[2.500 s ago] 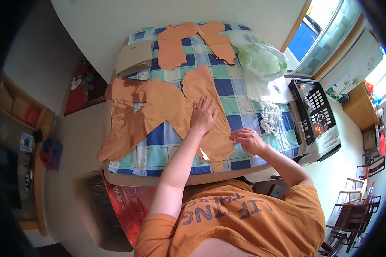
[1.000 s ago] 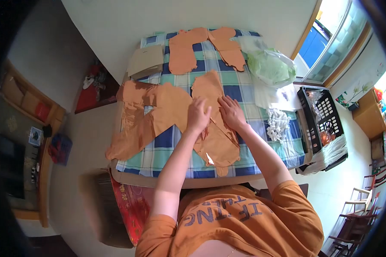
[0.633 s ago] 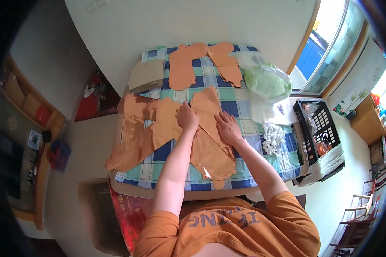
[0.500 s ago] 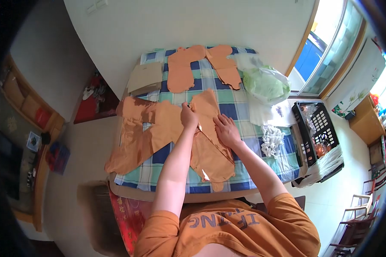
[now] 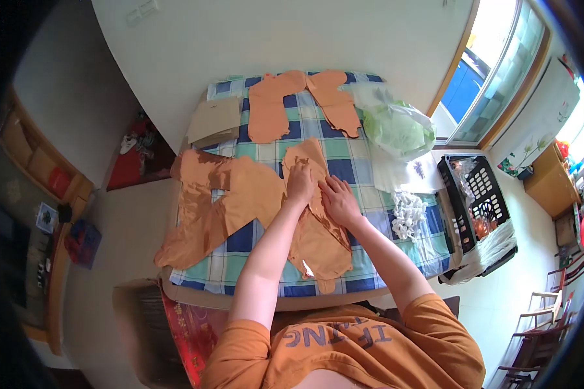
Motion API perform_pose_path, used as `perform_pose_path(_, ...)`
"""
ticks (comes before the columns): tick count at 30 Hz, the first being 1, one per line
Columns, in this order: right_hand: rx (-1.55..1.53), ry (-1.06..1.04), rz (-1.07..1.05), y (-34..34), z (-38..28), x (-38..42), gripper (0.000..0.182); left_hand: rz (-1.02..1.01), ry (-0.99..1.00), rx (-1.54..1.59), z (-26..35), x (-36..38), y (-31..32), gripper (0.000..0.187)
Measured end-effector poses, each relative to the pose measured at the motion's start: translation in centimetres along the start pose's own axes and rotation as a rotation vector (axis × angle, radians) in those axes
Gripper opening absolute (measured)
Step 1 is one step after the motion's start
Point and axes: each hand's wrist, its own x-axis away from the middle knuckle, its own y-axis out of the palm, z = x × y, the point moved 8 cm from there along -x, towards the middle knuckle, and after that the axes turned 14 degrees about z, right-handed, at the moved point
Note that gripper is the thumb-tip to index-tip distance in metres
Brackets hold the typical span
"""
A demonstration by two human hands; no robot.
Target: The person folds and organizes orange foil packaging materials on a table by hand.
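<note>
A flat, uninflated orange foil balloon (image 5: 321,249) with a shiny copper-coloured sheen lies before me, its surface creased. My left hand (image 5: 300,186) rests on its upper part, fingers pointing away from me and pressed onto wrinkled foil. Just to the right, my right hand (image 5: 339,201) lies flat along the balloon's right edge, fingers stretched out. On the left is another flat foil balloon (image 5: 204,220), wide and partly glossy, reaching up to the one under my hands. Two more orange balloon shapes, one on the left (image 5: 268,113) and one on the right (image 5: 337,104), lie at the far end.
A checked cloth (image 5: 253,152) covers the table. Brown cardboard sheets (image 5: 215,120) lie at the back left. Along the right are a greenish plastic bag (image 5: 399,129), a white tangled bundle (image 5: 409,215) and a black crate (image 5: 480,194) beyond the table edge.
My left hand has moved slightly right and down onto the foil, its fingers straightening from a closed grip. My right hand stays on the balloon's edge. The view has shifted a little.
</note>
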Motion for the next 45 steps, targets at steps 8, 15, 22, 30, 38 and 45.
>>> perform_pose_path(8,-0.007,0.005,0.015,0.3,0.2,0.2,0.036,-0.035,0.143,-0.236,-0.3,2.3,0.3,0.044)
perform_pose_path(15,0.017,-0.015,-0.018,0.7,0.2,-1.8,0.04,-0.106,0.098,-0.23,-0.3,2.2,0.0,0.049)
perform_pose_path(22,0.037,-0.04,-0.006,1.1,-0.1,-1.5,0.038,-0.127,0.053,-0.313,-0.4,1.7,0.0,0.051)
perform_pose_path(30,0.031,-0.013,-0.004,0.9,-0.1,-1.6,0.034,0.224,-0.322,0.018,-8.4,3.0,-7.8,0.038)
perform_pose_path(38,0.038,-0.036,0.012,1.4,0.2,-1.4,0.035,0.353,-1.452,1.186,-9.4,12.0,-13.8,0.033)
perform_pose_path(45,0.043,-0.025,-0.007,1.4,0.1,-1.6,0.035,0.187,-1.335,0.975,-10.4,10.9,-12.2,0.038)
